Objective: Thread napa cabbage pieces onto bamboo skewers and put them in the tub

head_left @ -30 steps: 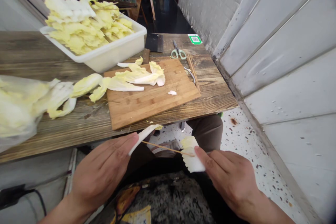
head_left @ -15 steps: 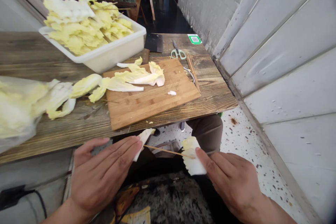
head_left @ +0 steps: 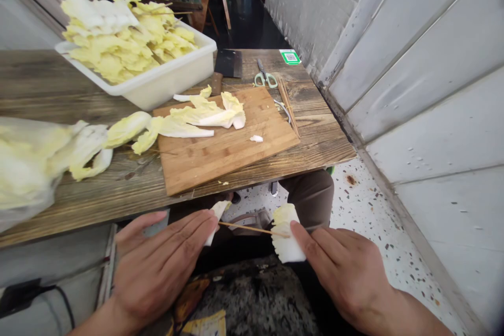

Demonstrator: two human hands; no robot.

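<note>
My left hand presses its long fingers together over a narrow piece of cabbage leaf, while one outer finger sticks up apart. The thumb of this hand is hidden. From that piece a thin wooden skewer runs across to a second, wider cabbage leaf piece. Its far end lies against the frilly yellow-white face of that piece. My right hand pinches the wider piece at its right edge, thumb on the near side. Both pieces are held above my lap, in front of the table edge.
A wooden cutting board carries cabbage leaves. Behind it stands a white tub piled with leaves and skewers. Scissors, loose skewers and a cleaver lie beyond. A leaf-filled plastic bag sits left.
The left hand and its leaf piece have shifted slightly right, closer to the right hand. The right hand has barely moved, and the view has tilted a little.
</note>
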